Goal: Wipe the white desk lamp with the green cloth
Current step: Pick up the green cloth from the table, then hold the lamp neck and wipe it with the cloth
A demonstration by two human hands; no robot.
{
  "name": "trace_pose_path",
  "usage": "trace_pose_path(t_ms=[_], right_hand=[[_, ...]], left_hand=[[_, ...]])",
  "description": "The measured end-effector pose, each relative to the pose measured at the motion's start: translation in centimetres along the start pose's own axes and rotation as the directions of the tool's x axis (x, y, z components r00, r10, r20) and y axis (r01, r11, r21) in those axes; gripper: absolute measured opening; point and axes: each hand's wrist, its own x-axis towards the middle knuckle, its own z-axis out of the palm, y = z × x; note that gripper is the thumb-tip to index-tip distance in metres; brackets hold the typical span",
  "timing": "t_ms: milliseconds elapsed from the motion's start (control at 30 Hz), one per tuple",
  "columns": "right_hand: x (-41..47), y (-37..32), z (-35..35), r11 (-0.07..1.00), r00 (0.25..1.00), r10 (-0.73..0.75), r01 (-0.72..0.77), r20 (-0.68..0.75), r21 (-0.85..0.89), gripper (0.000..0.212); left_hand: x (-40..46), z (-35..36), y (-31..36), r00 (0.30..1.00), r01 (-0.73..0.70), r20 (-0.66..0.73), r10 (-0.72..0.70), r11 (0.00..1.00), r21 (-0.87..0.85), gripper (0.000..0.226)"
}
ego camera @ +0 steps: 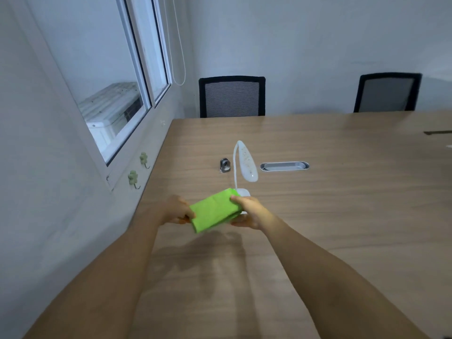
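A folded green cloth [213, 211] is held above the wooden table between both hands. My left hand [176, 209] grips its left end and my right hand [249, 211] grips its right end. Just behind the cloth stands the white desk lamp [247, 160]: a thin curved neck rises from a small white base and bends over to a drooping oval head. The cloth and my right hand hide most of the base. Neither hand touches the lamp.
The wooden table [330, 211] runs along a wall with a window [115, 99] on the left. A small dark metal object [225, 165] and a grey cable slot [284, 166] lie behind the lamp. Two black chairs [231, 97] stand at the far edge.
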Motion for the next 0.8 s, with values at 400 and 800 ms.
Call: trace_pose_path(t_ms=[400,800], right_hand=[[-2.2,1.5,-0.4,0.900,0.991,-0.006,-0.053,0.134,0.432,0.027],[-4.1,-3.1,-6.2,0.920,0.879,-0.356,0.272,-0.316,-0.281,0.008]], left_hand=[[-1.2,4.9,1.3,0.986,0.104,0.160,-0.037,0.895,-0.433,0.009],[-0.9,1.6,5.9,0.998,-0.047,-0.049,0.037,0.972,-0.231,0.052]])
